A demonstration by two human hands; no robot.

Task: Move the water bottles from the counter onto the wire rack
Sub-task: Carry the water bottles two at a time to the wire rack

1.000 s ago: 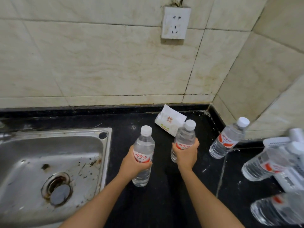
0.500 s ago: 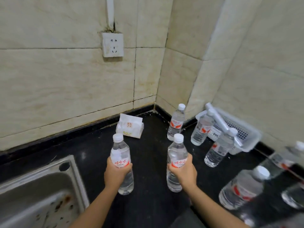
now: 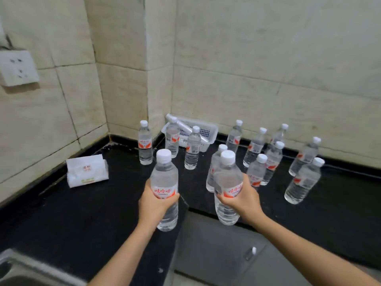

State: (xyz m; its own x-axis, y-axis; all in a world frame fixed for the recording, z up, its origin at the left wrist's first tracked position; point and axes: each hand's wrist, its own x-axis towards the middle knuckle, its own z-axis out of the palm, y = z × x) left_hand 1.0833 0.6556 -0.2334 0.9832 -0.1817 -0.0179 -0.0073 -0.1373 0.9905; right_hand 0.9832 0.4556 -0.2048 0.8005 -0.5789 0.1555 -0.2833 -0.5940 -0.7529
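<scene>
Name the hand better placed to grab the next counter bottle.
Right, likely: the right hand, gripping the right bottle, is beside the standing bottles; the left hand, gripping the left bottle, is farther off. Neither is free yet.

You're in a kitchen. Behind the left bottle (image 3: 164, 176) in your left hand (image 3: 155, 206) and the right bottle (image 3: 227, 180) in your right hand (image 3: 246, 200), cream wall tiles (image 3: 247, 79) meet in a corner above a black stone counter (image 3: 61, 213). Far up-left of your grip hangs a wall socket (image 3: 17, 68). Down-left sits a steel sink (image 3: 41, 271), and just beneath your grip is a grey cabinet door (image 3: 216, 254).
</scene>
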